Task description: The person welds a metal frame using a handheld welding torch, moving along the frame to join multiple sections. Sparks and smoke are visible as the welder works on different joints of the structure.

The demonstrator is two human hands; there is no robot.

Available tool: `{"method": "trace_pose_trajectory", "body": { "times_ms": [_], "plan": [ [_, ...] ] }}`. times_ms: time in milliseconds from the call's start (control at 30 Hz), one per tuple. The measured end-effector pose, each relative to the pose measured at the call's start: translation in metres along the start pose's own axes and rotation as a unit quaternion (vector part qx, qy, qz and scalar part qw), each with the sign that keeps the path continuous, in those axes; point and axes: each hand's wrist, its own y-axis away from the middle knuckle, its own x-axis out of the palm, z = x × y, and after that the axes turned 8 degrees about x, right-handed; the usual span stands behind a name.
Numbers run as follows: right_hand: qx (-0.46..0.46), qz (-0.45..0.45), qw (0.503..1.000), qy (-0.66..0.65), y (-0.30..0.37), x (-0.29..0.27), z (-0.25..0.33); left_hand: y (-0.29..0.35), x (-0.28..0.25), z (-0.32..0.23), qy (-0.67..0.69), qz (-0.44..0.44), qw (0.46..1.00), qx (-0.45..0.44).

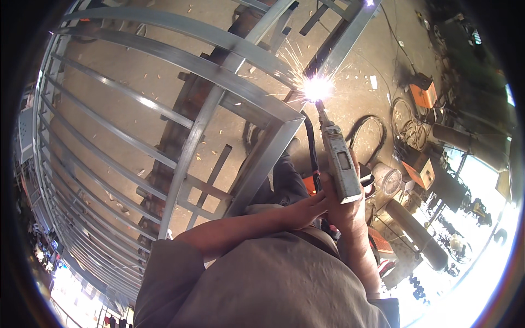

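My right hand (pixel 345 212) is wrapped round a grey, box-bodied welding gun (pixel 340 161), held with its nozzle pointing away from me. At the nozzle tip a blinding white arc (pixel 317 88) throws orange sparks and hides the exact contact spot. The arc burns by the end of a metal tube of a large welded frame (pixel 262 104), just beyond the frame's mitred corner. My left hand (pixel 310 211) lies against my right wrist, fingers together, with the fingertips partly hidden behind it. A dark cable (pixel 310 136) runs beside the gun.
Parallel bars (pixel 123 123) of the frame curve across the left side, above a dark rusty beam (pixel 174 131). Orange machines (pixel 424 94), coiled cables (pixel 410 131) and thick cylinders (pixel 418 235) stand at the right. Small scraps litter the concrete floor (pixel 361 98).
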Motion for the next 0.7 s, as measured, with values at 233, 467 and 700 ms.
{"method": "trace_pose_trajectory", "body": {
  "times_ms": [233,467,700],
  "plan": [
    [0.016,0.012,1.000,-0.007,0.002,0.000,-0.004,0.002,-0.002,0.004,-0.007,0.001,1.000,-0.018],
    [-0.016,0.010,1.000,0.020,0.002,-0.001,-0.006,0.004,-0.004,0.008,0.001,0.007,0.999,-0.038],
    [-0.062,-0.006,0.996,0.070,0.005,-0.001,-0.009,0.005,-0.004,0.013,0.006,0.008,0.999,-0.032]
  ]
}}
